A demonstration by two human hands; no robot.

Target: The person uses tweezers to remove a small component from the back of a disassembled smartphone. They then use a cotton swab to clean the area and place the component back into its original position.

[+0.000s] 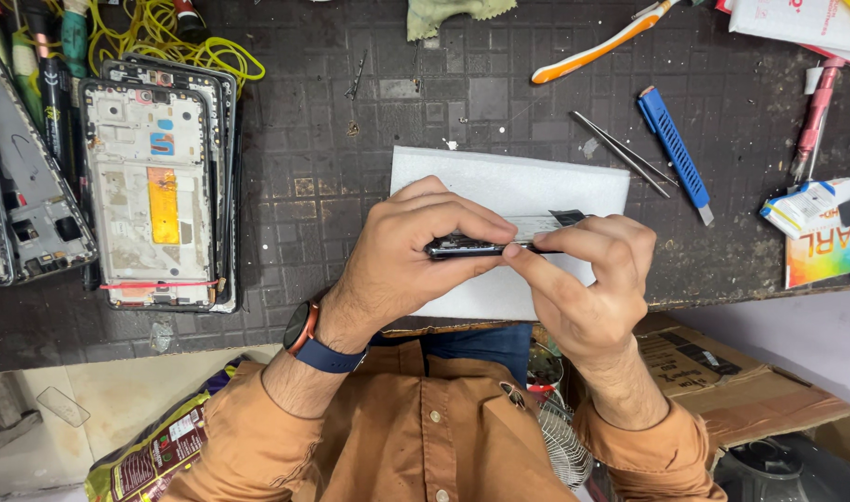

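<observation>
A dark phone (471, 246) is held edge-on above a white foam sheet (499, 186) on the dark gridded work mat (350, 139), so only its thin side shows. The left hand (406, 251) wraps over it, fingers curled and clamped on its top and bottom faces, while the right hand (587, 279) pinches at its right end, thumb and forefinger closed on the edge where a thin pale strip, perhaps the screen panel or a flex, seems to stick out; the view is too narrow to tell which. The main risk, as I judge it, is bending: with both hands squeezing opposite ends of something this thin, an uneven pull could crack glass or tear a ribbon. A slip would drop it onto the foam, which is forgiving, but the mat edge is close and a cardboard box (722, 372) sits below. Tweezers (625, 153) and a blue-handled blade tool (676, 153) lie just beyond the foam, well apart from a stack of bare phone frames (155, 186) at the left.
</observation>
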